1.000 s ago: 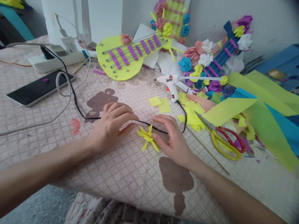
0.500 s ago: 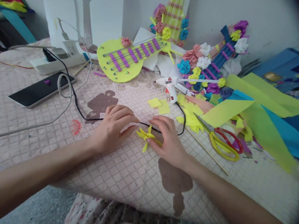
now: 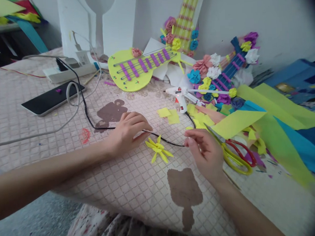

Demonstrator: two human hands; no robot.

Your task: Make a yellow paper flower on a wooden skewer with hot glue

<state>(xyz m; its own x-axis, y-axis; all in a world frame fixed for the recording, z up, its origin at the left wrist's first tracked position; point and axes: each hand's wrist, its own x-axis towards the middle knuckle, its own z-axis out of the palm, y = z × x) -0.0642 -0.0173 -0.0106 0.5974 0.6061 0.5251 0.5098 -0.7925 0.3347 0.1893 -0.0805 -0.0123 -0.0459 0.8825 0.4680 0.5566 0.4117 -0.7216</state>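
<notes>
A yellow paper flower with several narrow pointed petals lies on the quilted cloth between my hands. My left hand rests just left of it, over the black cord, fingers loosely bent and the thumb apart from them. To the flower's right, my right hand hovers with curled fingers and a gap by the thumb; nothing shows in it. Its fingertips overlap the cord in view; I cannot tell whether they touch. The cord leads to a white glue gun with a glue stick in its back.
Scissors with red and yellow handles lie right of my right hand, near yellow paper pieces and crepe strips. Paper guitars stand at the back. A phone and a power strip are at left.
My right hand has let go of the yellow flower and moved right, leaving it on the cloth. My left hand stays over the cord. The view has shifted slightly.
</notes>
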